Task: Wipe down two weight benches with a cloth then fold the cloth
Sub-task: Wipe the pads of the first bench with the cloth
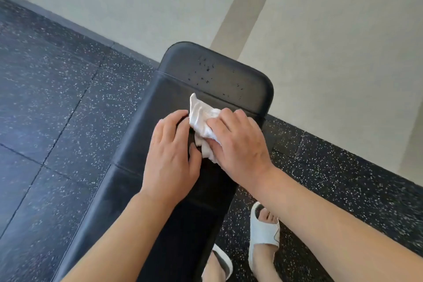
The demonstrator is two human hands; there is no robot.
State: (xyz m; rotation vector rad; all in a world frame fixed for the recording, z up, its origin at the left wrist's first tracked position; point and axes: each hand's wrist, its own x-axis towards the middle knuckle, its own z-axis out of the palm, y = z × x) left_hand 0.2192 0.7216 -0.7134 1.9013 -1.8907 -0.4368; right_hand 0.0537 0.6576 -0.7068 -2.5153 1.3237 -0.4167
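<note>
A black padded weight bench [146,135] runs from the bottom of the head view up to a wall. Its far end pad carries scattered droplets [207,68]. A crumpled white cloth [201,117] lies on the bench just below that end pad. My right hand [238,144] rests on top of the cloth with its fingers curled over it. My left hand [170,155] lies beside the cloth on its left; its fingertips curl down at the cloth's edge and are partly hidden, so a grip cannot be told.
Dark speckled rubber floor tiles [57,103] surround the bench. A light wall [320,41] stands right behind the bench's far end. My feet in white sandals [263,233] stand on the floor to the right of the bench.
</note>
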